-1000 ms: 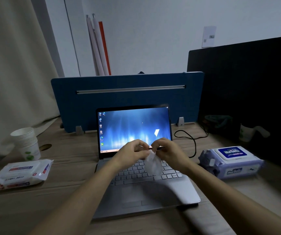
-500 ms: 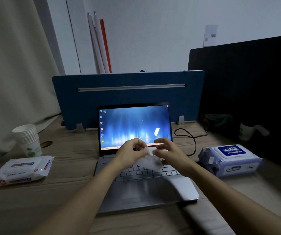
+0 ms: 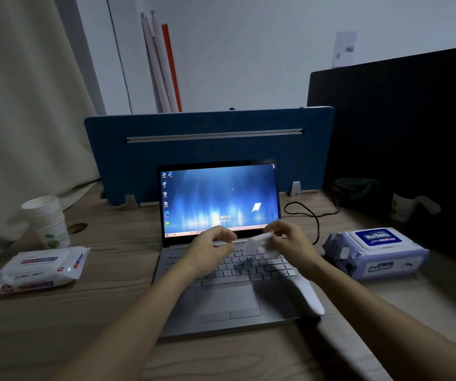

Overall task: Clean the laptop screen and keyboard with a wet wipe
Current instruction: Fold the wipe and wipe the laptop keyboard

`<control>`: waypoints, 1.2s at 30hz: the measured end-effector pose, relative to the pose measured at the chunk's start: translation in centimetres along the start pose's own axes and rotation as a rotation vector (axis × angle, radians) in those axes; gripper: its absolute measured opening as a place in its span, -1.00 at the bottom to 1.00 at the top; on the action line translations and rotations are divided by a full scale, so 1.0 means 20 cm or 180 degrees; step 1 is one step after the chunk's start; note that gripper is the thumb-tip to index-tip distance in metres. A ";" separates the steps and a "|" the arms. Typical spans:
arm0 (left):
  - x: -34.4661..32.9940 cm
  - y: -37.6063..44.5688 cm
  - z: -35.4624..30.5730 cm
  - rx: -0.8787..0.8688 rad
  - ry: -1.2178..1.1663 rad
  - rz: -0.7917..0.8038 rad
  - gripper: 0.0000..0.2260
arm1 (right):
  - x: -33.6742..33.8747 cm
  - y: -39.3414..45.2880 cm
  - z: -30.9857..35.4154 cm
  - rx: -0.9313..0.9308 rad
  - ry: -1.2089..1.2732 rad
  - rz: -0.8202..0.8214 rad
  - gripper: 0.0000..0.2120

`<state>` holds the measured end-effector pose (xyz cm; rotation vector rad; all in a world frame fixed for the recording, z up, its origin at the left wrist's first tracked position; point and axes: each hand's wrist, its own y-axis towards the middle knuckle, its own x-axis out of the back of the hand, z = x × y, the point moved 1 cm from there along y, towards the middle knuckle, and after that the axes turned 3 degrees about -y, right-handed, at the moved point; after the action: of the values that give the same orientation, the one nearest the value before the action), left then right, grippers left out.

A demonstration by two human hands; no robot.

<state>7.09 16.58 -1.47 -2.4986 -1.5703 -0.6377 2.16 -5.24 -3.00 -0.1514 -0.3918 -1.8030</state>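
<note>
An open silver laptop (image 3: 276, 303) sits mid-desk, its screen (image 3: 218, 196) lit blue and its keyboard (image 3: 251, 268) partly under my hands. My right hand (image 3: 290, 240) pinches a crumpled white wet wipe (image 3: 258, 242) above the top key rows, close to the screen's lower edge. My left hand (image 3: 210, 248) hovers just left of the wipe with its fingers curled. Blur hides whether those fingers touch the wipe's left end.
A purple wet wipe pack (image 3: 375, 251) lies right of the laptop, and a flat white pack (image 3: 40, 268) lies left. Stacked paper cups (image 3: 47, 218) stand far left. A black cable (image 3: 312, 218) loops behind the laptop, before a blue divider (image 3: 207, 138).
My hands have drawn apart. The wipe hung between both hands before; now it is bunched at my right hand and stretched sideways toward my left.
</note>
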 end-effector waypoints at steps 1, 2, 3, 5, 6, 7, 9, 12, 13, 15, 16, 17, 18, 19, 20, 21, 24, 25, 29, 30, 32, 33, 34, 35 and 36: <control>0.01 0.00 0.01 0.0000 0.0063 -0.0023 -0.89 | 0.02 0.01 -0.02 -0.0043 -0.0064 -0.0077 -0.88; 0.02 0.00 0.02 -0.0004 0.0114 -0.0049 -0.90 | 0.05 0.03 -0.05 -0.0082 -0.0128 -0.0129 -0.89; 0.03 -0.01 0.02 -0.0002 0.0176 -0.0079 -0.89 | 0.07 0.04 -0.07 -0.0121 -0.0208 -0.0171 -0.91; 0.05 -0.01 0.04 0.0019 0.0310 -0.0130 -0.88 | 0.12 0.07 -0.12 -0.0183 -0.0477 -0.0289 -0.93; 0.06 -0.02 0.04 0.0042 0.0348 -0.0155 -0.88 | 0.15 0.08 -0.14 -0.0189 -0.0666 -0.0368 -0.95; 0.07 -0.02 0.05 0.0076 0.0384 -0.0187 -0.88 | 0.17 0.10 -0.16 -0.0164 -0.0855 -0.0423 -0.98; 0.09 -0.02 0.07 0.0129 0.0548 -0.0239 -0.89 | 0.19 0.14 -0.20 -0.0075 -0.1232 -0.0450 -0.89; 0.12 -0.03 0.09 0.0150 0.0894 -0.0204 -0.87 | 0.18 0.18 -0.22 0.0083 -0.1740 -0.0445 -0.79; 0.13 -0.03 0.10 0.0140 0.1008 -0.0181 -0.86 | 0.17 0.20 -0.23 0.0109 -0.1833 -0.0455 -0.77; 0.14 -0.03 0.13 0.0133 0.1129 -0.0158 -0.85 | 0.15 0.22 -0.23 0.0084 -0.1974 -0.0411 -0.77; 0.15 -0.03 0.15 0.0156 0.1161 -0.0164 -0.85 | 0.13 0.22 -0.23 0.0075 -0.2044 -0.0372 -0.77; 0.16 -0.03 0.16 0.0183 0.1195 -0.0177 -0.85 | 0.12 0.23 -0.23 0.0098 -0.2102 -0.0331 -0.77; 0.17 -0.03 0.17 0.0203 0.1228 -0.0189 -0.85 | 0.10 0.22 -0.22 0.0131 -0.2160 -0.0282 -0.78; 0.18 -0.03 0.18 0.0215 0.1253 -0.0194 -0.85 | 0.08 0.23 -0.22 0.0192 -0.2218 -0.0243 -0.80; 0.18 -0.02 0.18 0.0217 0.1275 -0.0195 -0.85 | 0.07 0.22 -0.21 0.0259 -0.2276 -0.0208 -0.81; 0.18 -0.02 0.18 0.0220 0.1289 -0.0195 -0.85 | 0.06 0.22 -0.21 0.0331 -0.2331 -0.0177 -0.82; 0.19 -0.02 0.19 0.0227 0.1309 -0.0201 -0.84 | 0.08 0.22 -0.19 0.0333 -0.2423 -0.0136 -0.84; 0.19 -0.02 0.19 0.0218 0.1314 -0.0206 -0.84 | 0.10 0.23 -0.19 0.0308 -0.2461 -0.0161 -0.83; 0.19 -0.02 0.19 0.0207 0.1300 -0.0192 -0.83 | 0.15 0.23 -0.21 0.0282 -0.2640 -0.0233 -0.86; 0.19 -0.02 0.19 0.0212 0.1298 -0.0186 -0.83 | 0.13 0.24 -0.21 0.0318 -0.2688 -0.0181 -0.84; 0.19 -0.02 0.19 0.0202 0.1328 -0.0182 -0.84 | 0.08 0.24 -0.20 0.0448 -0.2770 -0.0049 -0.78; 0.19 -0.02 0.19 0.0188 0.1336 -0.0179 -0.83 | 0.05 0.25 -0.20 0.0517 -0.2786 0.0014 -0.77; 0.19 -0.02 0.19 0.0180 0.1327 -0.0173 -0.83 | 0.02 0.25 -0.19 0.0578 -0.2789 0.0074 -0.77; 0.19 -0.01 0.20 0.0178 0.1314 -0.0168 -0.83 | 0.00 0.25 -0.18 0.0635 -0.2794 0.0118 -0.78; 0.19 -0.01 0.20 0.0182 0.1312 -0.0171 -0.83 | -0.01 0.26 -0.18 0.0664 -0.2809 0.0141 -0.78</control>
<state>9.41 21.12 -3.51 -2.1126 -1.4754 -1.0209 7.50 -7.41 -5.39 -0.8094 -1.1778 -1.5575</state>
